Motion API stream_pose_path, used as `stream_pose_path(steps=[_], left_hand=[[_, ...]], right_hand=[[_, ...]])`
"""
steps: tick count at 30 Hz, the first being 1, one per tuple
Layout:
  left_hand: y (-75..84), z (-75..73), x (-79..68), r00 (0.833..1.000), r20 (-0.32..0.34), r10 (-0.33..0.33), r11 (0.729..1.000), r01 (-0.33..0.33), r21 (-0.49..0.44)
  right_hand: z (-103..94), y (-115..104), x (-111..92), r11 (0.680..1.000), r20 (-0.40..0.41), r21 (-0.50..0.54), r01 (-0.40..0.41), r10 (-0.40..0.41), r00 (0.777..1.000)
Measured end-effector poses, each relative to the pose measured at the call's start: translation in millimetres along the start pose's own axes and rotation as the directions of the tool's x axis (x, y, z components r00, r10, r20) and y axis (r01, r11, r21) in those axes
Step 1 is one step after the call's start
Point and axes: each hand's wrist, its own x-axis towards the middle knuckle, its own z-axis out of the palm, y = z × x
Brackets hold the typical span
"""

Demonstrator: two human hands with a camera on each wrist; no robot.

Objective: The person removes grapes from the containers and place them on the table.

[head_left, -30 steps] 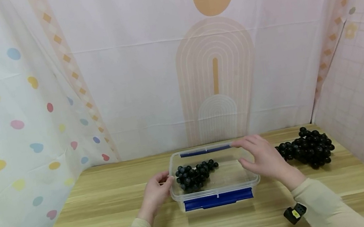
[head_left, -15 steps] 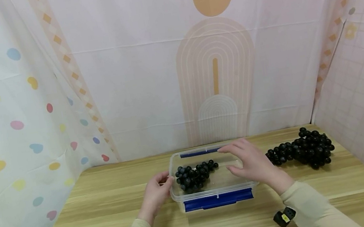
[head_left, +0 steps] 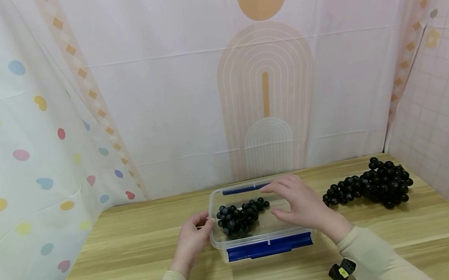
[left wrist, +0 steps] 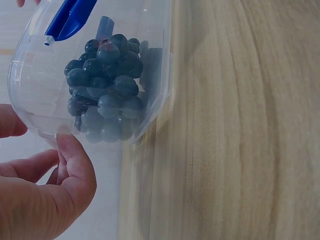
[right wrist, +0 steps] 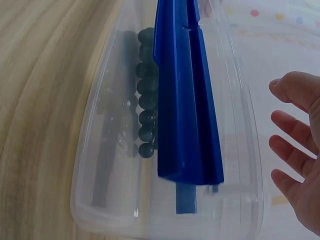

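A clear plastic food box (head_left: 267, 237) with blue latches stands on the wooden table. One bunch of dark grapes (head_left: 238, 220) lies in its left part, seen through the wall in the left wrist view as clustered grapes (left wrist: 107, 90). My left hand (head_left: 192, 234) pinches the box's left edge, the thumb (left wrist: 75, 160) on the near face. Over the right part of the box hangs my right hand (head_left: 302, 202), fingers spread and slightly bent, holding nothing. In the right wrist view its fingertips (right wrist: 284, 120) are apart from the box, beyond the long blue latch (right wrist: 187, 115).
A larger pile of dark grapes (head_left: 383, 185) lies on the table at the right, behind my right forearm. Patterned curtains (head_left: 176, 118) hang along the table's back and sides. Wooden tabletop (head_left: 130, 245) extends on the left and in front of the box.
My right hand has moved left from the box's right edge to over its inside, uncovering more of the right grapes. The left hand and the box have stayed put.
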Motion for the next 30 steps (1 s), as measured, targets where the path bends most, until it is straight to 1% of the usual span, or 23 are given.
stream_pose_path(steps=[8, 17, 25, 30], left_hand=[[-0.7, 0.0, -0.3, 1.0, 0.0, -0.005, 1.0, 0.005, -0.004], [-0.4, -0.1, -0.6, 1.0, 0.005, -0.011, 1.0, 0.011, -0.007], [0.4, -0.7, -1.0, 1.0, 0.012, -0.022, 1.0, 0.022, -0.018], [1.2, -1.0, -1.4, 1.0, 0.012, -0.027, 1.0, 0.027, -0.016]], right_hand=[[3.3, -5, 2, 0.999, 0.042, 0.027, -0.026, 0.025, 0.999], [6.4, -11, 10, 0.999, 0.08, 0.034, -0.02, 0.017, 0.997], [6.1, -18, 20, 1.0, 0.15, -0.021, -0.023, 0.026, 0.988], [6.0, -20, 26, 0.999, 0.169, -0.048, -0.014, 0.022, 0.985]])
